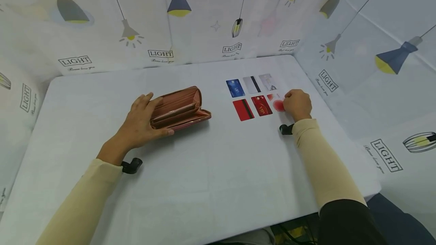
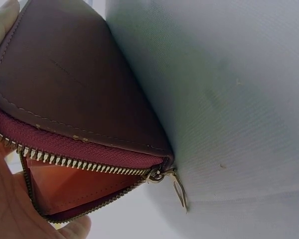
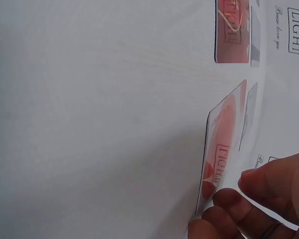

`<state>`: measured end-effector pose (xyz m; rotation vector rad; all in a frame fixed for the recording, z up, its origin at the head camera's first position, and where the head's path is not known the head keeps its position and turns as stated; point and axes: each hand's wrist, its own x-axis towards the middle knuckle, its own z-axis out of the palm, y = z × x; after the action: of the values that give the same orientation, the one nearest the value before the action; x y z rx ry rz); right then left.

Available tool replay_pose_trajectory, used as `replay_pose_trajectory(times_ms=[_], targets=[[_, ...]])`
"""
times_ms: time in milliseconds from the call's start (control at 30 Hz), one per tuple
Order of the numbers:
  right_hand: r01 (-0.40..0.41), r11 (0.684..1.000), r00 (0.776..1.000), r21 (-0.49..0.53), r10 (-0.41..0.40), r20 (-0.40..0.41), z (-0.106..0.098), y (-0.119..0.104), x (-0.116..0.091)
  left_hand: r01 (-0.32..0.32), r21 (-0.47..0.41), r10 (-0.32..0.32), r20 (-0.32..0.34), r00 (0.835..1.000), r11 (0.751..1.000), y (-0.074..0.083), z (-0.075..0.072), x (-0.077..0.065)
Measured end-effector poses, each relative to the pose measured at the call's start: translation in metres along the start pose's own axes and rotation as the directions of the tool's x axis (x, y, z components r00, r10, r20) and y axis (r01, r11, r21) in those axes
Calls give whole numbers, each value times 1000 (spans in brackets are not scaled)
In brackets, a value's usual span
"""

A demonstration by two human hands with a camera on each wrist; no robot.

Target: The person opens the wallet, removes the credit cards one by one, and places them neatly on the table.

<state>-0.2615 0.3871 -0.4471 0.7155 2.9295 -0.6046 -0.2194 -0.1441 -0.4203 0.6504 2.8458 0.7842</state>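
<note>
My left hand [image 1: 137, 124] grips the left end of a brown zip wallet [image 1: 180, 124], thumb along the near side and fingers at the far side. The wallet is unzipped and spread, showing its inner pockets; the left wrist view shows its zip teeth and zipper pull [image 2: 178, 190]. My right hand [image 1: 298, 104] has curled fingers at the right end of a white card with red circles [image 1: 278, 105]. In the right wrist view this card [image 3: 220, 144] looks tilted, its end at the fingertips; part of the grip is hidden.
Left of the right hand lie a red VIP card [image 1: 262, 105] and a red card with a dark stripe [image 1: 243, 110]. Behind them are a blue VIP card [image 1: 235, 88], a silver striped card [image 1: 251, 85] and a grey card [image 1: 267, 82]. A white cloth covers the table [image 1: 204, 184].
</note>
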Motion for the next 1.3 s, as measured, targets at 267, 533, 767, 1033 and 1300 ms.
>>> replay_pose_trajectory(times_ms=[267,533,767,1033,1300], targets=[[6,1000,1000,22,-6,-1,0,-2,-5,5,0,-5,7,1000,1000,0,0,0],[91,996,990,10,-90,-108,-3,-24,-14,5,5,-5,8,1000,1000,0,-2,-1],[328,938,939,113,-310,-147,-4,-81,-37,11,3,-11,5,1000,1000,-2,-1,1],[584,803,811,123,-584,-38,-7,-136,-71,12,10,-12,0,1000,1000,-1,0,3],[730,670,660,133,-742,119,13,-178,-104,17,11,-17,2,1000,1000,-1,0,2]])
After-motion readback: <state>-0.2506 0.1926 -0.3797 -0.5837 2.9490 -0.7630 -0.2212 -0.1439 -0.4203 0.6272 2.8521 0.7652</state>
